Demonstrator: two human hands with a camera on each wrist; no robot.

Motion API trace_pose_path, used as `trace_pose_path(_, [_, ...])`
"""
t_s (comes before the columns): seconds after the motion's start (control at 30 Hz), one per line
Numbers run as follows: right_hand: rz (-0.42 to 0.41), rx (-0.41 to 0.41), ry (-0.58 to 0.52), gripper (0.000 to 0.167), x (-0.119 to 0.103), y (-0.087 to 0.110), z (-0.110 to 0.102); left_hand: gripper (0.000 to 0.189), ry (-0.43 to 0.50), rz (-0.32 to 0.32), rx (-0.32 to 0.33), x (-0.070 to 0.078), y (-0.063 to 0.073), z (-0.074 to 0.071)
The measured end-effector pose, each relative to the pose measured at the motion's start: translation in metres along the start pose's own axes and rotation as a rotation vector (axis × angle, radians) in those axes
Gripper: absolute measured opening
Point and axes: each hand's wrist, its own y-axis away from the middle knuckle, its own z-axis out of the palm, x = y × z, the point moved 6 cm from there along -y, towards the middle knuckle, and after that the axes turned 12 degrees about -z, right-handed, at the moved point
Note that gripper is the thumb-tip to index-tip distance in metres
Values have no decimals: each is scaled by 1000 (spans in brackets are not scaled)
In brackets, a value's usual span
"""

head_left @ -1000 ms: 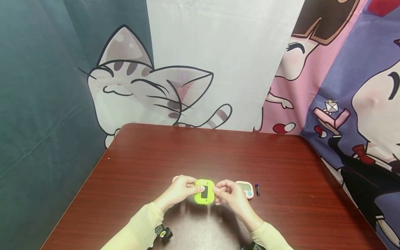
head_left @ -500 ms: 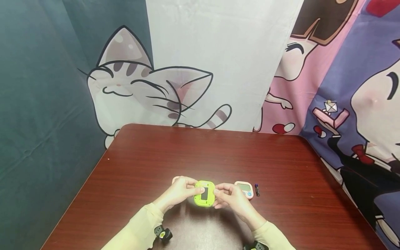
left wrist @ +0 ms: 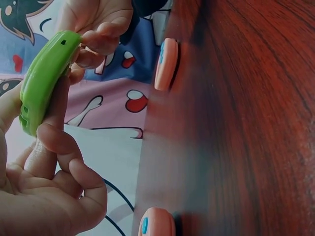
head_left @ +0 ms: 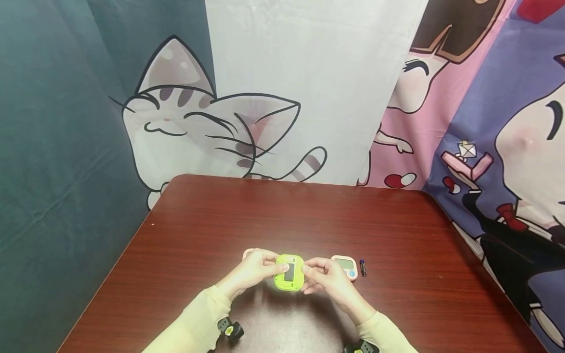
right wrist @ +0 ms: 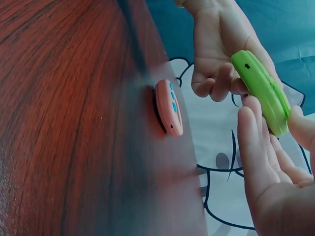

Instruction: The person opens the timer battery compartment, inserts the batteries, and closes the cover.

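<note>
A lime-green digital timer [head_left: 281,283] is held up over the table, its back with a dark rectangle turned toward the head camera. My left hand [head_left: 258,268] grips its left side, thumb lying across the back and fingers behind. At the opposite edge, my right hand [head_left: 328,279] pinches the timer between thumb and fingers. Both wrist views show the timer [left wrist: 44,81] edge-on, well above the tabletop. Behind my right hand lies a pink timer [head_left: 348,267] with a grey screen and blue button. Another pink timer [head_left: 248,252] is mostly hidden behind my left hand.
A small dark cylinder [head_left: 363,268] with a blue end lies right of the pink timer. The reddish-brown wooden table [head_left: 282,215] runs back to a cartoon-printed cloth [head_left: 309,73]. A strapped wrist camera [head_left: 231,329] sits on my left wrist.
My right hand's fingers have closed in along the green timer's right edge and behind it. The green timer has dipped very slightly; my left hand keeps its hold.
</note>
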Motion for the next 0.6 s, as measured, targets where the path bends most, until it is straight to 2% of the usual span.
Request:
trace_pose_path(0.2, [-12,92,-8,36,0,1,-1,35,27,-16,19,1,1,0])
trace_pose_path(0.37, [22,76,-43,43,2,1,3,30,50,-19,57,-2,0,-1])
trace_pose_path(0.43, [40,78,-47,45,2,1,4,30,30,10,72,-1,0,-1])
trace_pose_path(0.57, [59,124,-42,45,0,2,4,37,-68,110,101,6,2,-1])
trace_pose_path(0.6, [61,136,-40,45,0,2,3,39,-82,139,91,8,3,0])
